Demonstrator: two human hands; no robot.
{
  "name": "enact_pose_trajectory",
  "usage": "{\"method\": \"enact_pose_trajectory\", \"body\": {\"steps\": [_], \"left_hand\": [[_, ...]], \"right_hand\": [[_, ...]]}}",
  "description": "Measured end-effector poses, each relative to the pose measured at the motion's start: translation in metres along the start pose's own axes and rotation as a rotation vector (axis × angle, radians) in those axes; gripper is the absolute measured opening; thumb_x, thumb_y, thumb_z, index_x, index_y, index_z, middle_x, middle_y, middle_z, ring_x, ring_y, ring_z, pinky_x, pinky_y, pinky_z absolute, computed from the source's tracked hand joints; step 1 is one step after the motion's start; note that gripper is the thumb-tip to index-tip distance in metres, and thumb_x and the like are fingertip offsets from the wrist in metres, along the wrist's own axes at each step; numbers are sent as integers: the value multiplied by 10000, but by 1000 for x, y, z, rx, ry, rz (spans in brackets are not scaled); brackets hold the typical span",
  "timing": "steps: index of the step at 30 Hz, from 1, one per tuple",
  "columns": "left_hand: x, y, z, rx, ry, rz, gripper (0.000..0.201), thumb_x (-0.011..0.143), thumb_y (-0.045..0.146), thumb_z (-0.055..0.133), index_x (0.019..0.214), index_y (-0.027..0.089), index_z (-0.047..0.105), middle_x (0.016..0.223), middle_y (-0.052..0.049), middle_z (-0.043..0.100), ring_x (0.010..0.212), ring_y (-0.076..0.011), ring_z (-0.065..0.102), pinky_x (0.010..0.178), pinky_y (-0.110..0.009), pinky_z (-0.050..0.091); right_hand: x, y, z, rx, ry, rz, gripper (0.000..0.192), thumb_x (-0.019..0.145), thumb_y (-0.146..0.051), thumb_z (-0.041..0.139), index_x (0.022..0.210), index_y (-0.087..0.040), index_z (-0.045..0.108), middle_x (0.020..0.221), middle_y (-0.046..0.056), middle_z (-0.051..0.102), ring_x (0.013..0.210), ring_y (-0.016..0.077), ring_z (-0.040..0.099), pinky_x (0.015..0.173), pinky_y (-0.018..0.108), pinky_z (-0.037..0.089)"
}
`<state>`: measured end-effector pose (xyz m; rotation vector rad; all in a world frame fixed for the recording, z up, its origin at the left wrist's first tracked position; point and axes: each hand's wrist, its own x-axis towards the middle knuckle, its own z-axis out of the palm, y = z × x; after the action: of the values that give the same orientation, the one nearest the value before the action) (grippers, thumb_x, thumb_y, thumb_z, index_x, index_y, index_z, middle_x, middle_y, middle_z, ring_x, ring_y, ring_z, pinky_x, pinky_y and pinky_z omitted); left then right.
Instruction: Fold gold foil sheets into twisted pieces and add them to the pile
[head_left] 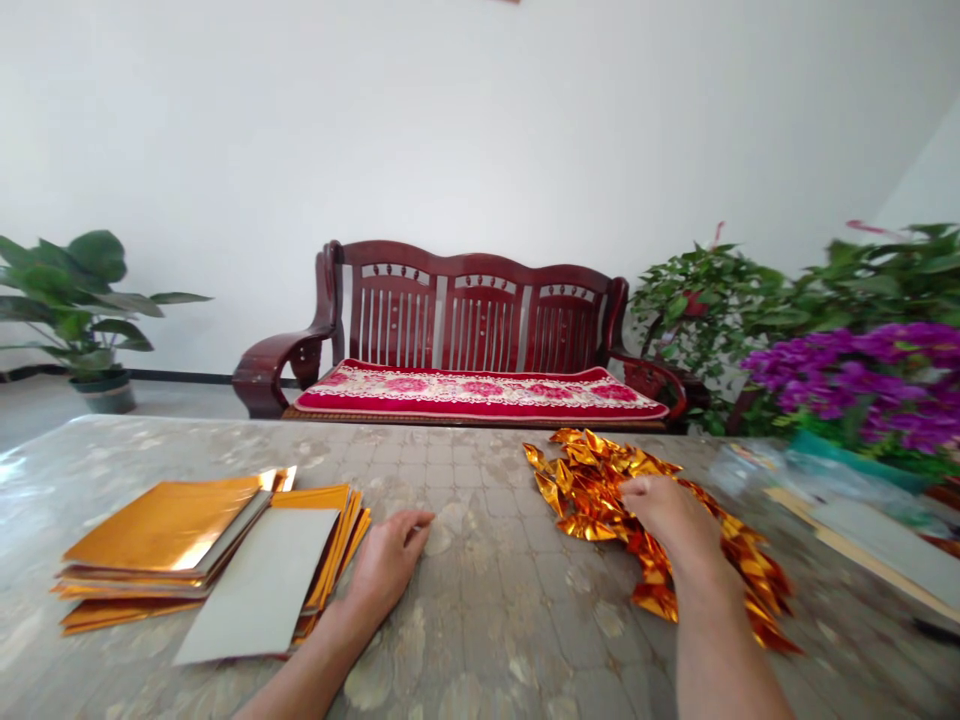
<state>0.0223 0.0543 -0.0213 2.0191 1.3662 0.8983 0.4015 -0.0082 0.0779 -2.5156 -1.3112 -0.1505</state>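
- Pile [581,470]: folded gold foil pieces, heaped on the table [480,600]. I use the pile as the reference for all positions below.
- Right hand [667,510]: over the pile, fingers bent and drawn together at its middle. I cannot tell whether a piece is gripped, since the back of my hand covers the fingertips.
- Left hand [390,555]: left of the pile, well apart from it, resting on the table with fingers loosely curled and relaxed.
- Grey-topped stack [266,580]: left of the pile, beyond my left hand and just beside it; gold sheets fan out beneath the pale top sheet.
- Gold stack [161,520]: farther left of the pile, adjoining the grey-topped stack; edges uneven.
- Clear plastic [750,465] and pale board [885,550]: right of the pile, on the table.
- Purple flowers [877,380]: right of the pile, past the plastic.
- Bench [480,310]: behind the pile, dark red wood, with a red patterned cushion [480,388].
- Potted plant [82,290]: far left of the pile, on the floor.
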Motion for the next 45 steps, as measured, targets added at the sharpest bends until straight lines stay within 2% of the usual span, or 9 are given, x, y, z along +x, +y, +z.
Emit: {"method": "enact_pose_trajectory", "body": {"steps": [2,5,10,16,21,24,27,33,45], "left_hand": [[-1,0,1,-16,44,16,276,866,244,510,1043,202,719,1057,-48,751,960,-205,694,881,-307,509],[-4,6,2,-44,131,68,271,877,260,527,1071,221,712,1074,-35,749,958,-195,694,872,-296,518],[-5,36,-17,-62,158,91,246,882,218,543,1027,230,741,1030,-17,765,927,-179,700,843,-261,518],[0,62,-85,179,113,-82,230,846,229,595,1006,246,759,939,-12,778,872,-180,701,751,-248,482],[6,46,-145,500,14,-179,211,783,175,612,906,252,765,921,-29,767,892,-213,686,757,-274,460],[5,27,-163,671,-78,-235,244,732,155,639,930,246,748,944,-53,754,928,-257,682,778,-309,471],[1,6,-164,736,-158,-205,340,703,164,700,1033,245,718,1088,-64,723,1037,-275,656,853,-330,477],[-6,-24,-147,734,-189,-227,373,728,157,687,1093,233,697,1181,-101,685,1120,-286,624,897,-346,466],[1,-29,-140,744,-115,-265,190,817,115,546,891,181,708,985,-102,726,959,-245,677,801,-310,475]], "right_hand": [[-7,-18,-7,32,-36,6,259,774,-339,589,942,-354,786,999,10,770,865,253,712,650,288,459],[-19,-53,-6,131,-74,-159,260,822,-363,561,965,-356,777,1021,-24,766,920,228,700,688,276,464],[-48,-114,30,262,-123,-478,273,860,-283,533,968,-313,781,1047,-7,755,951,206,690,763,268,478],[-97,-156,76,400,-215,-728,296,894,-243,489,958,-278,775,970,24,739,887,190,684,751,269,472],[-112,-162,96,501,-254,-774,297,889,-236,486,960,-255,773,957,33,730,900,198,678,786,293,484],[-110,-162,103,556,-259,-751,296,896,-269,485,946,-239,775,951,41,728,889,203,678,781,303,490],[-107,-162,107,571,-272,-736,294,889,-270,486,935,-242,775,941,38,728,885,203,678,780,306,487],[-107,-163,108,568,-276,-738,289,880,-271,491,933,-257,775,942,34,730,880,204,680,776,307,483],[-107,-163,109,563,-270,-751,287,884,-277,490,923,-260,773,933,33,725,871,201,679,771,303,485]]}}
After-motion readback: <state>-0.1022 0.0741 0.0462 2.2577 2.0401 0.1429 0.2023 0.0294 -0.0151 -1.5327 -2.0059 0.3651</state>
